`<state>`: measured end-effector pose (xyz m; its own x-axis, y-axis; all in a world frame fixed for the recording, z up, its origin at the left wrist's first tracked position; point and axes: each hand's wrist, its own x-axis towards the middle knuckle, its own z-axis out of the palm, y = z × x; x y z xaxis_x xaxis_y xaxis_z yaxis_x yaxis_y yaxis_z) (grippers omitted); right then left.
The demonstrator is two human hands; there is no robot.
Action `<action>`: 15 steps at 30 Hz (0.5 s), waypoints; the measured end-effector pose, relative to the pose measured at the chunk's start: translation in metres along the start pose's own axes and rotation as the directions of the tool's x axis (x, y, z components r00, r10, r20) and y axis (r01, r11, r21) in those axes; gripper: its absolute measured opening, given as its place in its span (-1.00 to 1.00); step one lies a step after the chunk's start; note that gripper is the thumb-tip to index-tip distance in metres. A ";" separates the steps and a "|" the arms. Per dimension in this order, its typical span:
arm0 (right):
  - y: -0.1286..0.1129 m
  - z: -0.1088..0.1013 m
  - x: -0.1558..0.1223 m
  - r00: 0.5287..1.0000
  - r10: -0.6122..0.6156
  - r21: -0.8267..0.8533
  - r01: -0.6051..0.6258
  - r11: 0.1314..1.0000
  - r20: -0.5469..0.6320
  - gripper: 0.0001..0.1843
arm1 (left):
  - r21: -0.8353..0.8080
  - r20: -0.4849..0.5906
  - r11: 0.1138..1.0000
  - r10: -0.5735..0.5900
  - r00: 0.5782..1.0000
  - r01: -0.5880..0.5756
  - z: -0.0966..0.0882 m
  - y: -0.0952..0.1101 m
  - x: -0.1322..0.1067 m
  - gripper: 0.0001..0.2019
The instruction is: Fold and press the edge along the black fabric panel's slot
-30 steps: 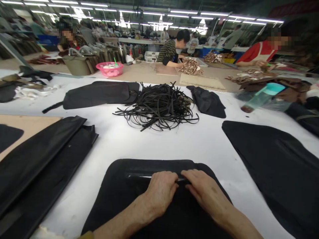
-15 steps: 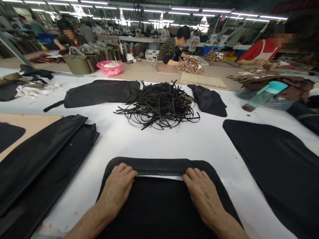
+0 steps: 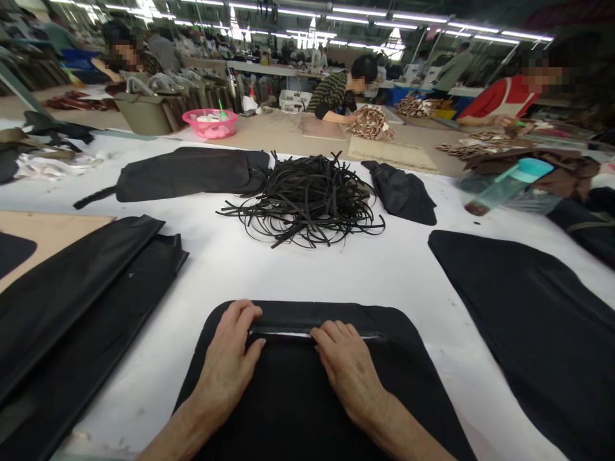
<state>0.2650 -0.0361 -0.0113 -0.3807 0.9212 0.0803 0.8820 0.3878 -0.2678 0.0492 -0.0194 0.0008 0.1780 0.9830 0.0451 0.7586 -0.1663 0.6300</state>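
The panel (image 3: 288, 397) lies at lower centre. The left hand (image 3: 230, 352) rests on it, grip loosely spread; the right hand (image 3: 350, 362) touches its slit (image 3: 283, 333), whether pinching I cannot tell.

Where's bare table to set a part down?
Widest: white tabletop between black strip pile and slotted black panel. Narrower lanes: either side of that panel, bordered by left black stack and right black panel. Crowded: far side, strip pile between dark pieces, bottle at right.
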 end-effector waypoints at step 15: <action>0.001 0.005 0.000 0.998 -0.055 0.069 0.054 0.996 0.011 -0.84 | 0.176 0.251 0.912 0.322 0.913 -0.371 0.040 0.016 0.007 -0.77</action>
<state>0.2648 -0.0355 -0.0160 -0.4314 0.8982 0.0846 0.8387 0.4338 -0.3291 0.0876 -0.0183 -0.0198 0.5647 0.8239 0.0493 0.7360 -0.5297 0.4216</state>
